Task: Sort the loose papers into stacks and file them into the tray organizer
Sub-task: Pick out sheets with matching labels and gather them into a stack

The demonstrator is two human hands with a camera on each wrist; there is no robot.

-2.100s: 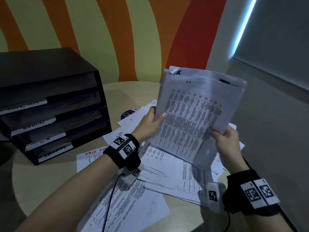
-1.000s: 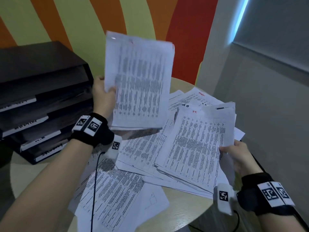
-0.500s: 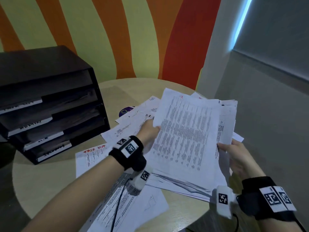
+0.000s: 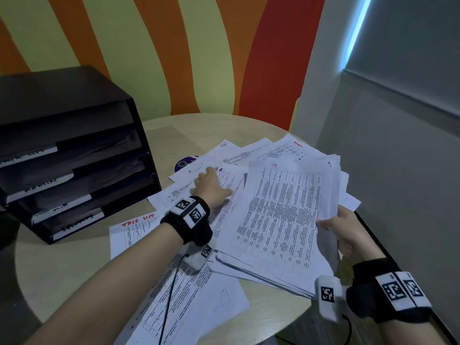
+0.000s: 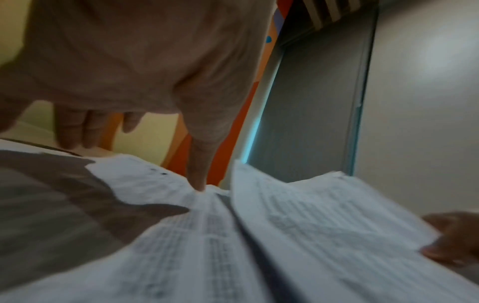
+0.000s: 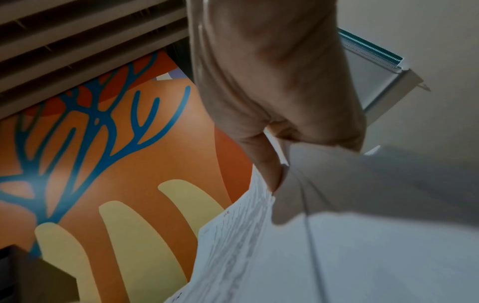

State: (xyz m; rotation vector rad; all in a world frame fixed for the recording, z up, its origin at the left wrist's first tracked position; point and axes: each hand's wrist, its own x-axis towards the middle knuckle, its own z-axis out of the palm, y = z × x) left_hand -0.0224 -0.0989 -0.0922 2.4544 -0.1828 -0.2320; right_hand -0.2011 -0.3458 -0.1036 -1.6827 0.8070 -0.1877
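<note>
My right hand (image 4: 334,226) grips a thick stack of printed sheets (image 4: 281,215) by its right edge, with the thumb (image 6: 269,174) on top; the stack tilts over the table's right side. Further left, my left hand (image 4: 207,181) rests on loose papers (image 4: 189,295) that spread across the table. It holds nothing, and its thumb (image 5: 201,176) touches a sheet. A dark tray organizer (image 4: 74,155) with several labelled shelves stands at the left.
The round beige table (image 4: 62,265) has bare surface in front of the organizer. A sheet with a red handwritten heading (image 4: 129,232) lies near the organizer. A purple disc (image 4: 185,163) peeks out under the far papers. A grey wall runs close on the right.
My left hand laid its lifted sheet onto the stack held by my right hand, let go, and moved left onto the loose papers on the table.
</note>
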